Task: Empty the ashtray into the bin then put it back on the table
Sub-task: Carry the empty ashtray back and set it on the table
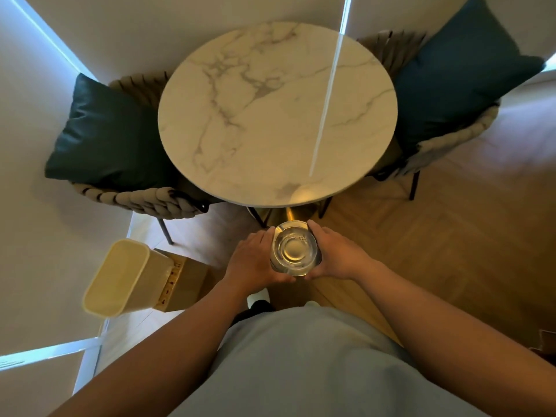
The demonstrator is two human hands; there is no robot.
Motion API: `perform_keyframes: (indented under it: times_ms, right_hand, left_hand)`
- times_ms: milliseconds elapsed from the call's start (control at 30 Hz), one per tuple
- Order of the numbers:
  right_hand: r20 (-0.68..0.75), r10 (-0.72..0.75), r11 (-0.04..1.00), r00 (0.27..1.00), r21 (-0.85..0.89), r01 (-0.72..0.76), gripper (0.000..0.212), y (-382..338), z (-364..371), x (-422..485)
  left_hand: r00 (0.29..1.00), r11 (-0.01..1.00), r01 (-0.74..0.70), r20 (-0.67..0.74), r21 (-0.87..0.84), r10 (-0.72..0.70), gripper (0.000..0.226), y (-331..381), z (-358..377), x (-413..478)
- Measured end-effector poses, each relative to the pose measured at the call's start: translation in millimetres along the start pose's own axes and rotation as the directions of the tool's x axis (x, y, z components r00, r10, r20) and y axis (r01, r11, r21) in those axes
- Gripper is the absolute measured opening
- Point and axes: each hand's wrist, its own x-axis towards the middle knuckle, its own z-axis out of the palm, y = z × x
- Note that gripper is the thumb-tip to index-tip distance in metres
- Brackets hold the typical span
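Ashtray (294, 249) lower centre, off the desk (276, 112) | my left hand (255, 260) and right hand (337, 257) clasp its sides | bin (120, 278) lower left | advice: carry level, tip slowly over bin.

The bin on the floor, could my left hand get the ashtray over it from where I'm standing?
Probably yes. The bin stands open-topped on your left, with nothing between it and the left hand. Both hands, the right hand too, grip the glass ashtray, so you'd likely swing them together.
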Motion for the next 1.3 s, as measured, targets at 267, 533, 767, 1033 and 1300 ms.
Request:
perform_keyframes:
  times_ms: [267, 533, 767, 1033, 1300]
  right_hand:
    - [0.000, 0.023, 1.000, 1.000, 0.005, -0.023, 0.128, 14, -27, 16]
    - [-0.014, 0.034, 0.998, 0.999, -0.052, -0.034, 0.130, 11, -67, 81]
    - [-0.035, 0.050, 0.994, 0.998, -0.091, -0.053, 0.128, -10, -110, 167]
    - [-0.050, 0.115, 0.990, 0.992, -0.077, -0.119, 0.126, -23, -148, 237]
    - [-0.063, 0.131, 0.987, 0.989, -0.085, -0.136, 0.129, -15, -185, 284]
  left_hand:
    - [1.000, 1.000, -0.023, -0.011, -0.019, 0.023, 0.112, 8, -6, 36]
    - [0.999, 0.998, -0.028, -0.047, -0.055, 0.025, 0.112, -18, -34, 103]
    - [0.997, 0.999, -0.026, -0.071, -0.048, 0.022, 0.110, -61, -81, 178]
    - [0.999, 0.999, -0.041, -0.007, -0.015, 0.041, 0.115, -98, -116, 253]
    - [1.000, 1.000, -0.020, -0.001, -0.006, 0.020, 0.113, -102, -139, 312]
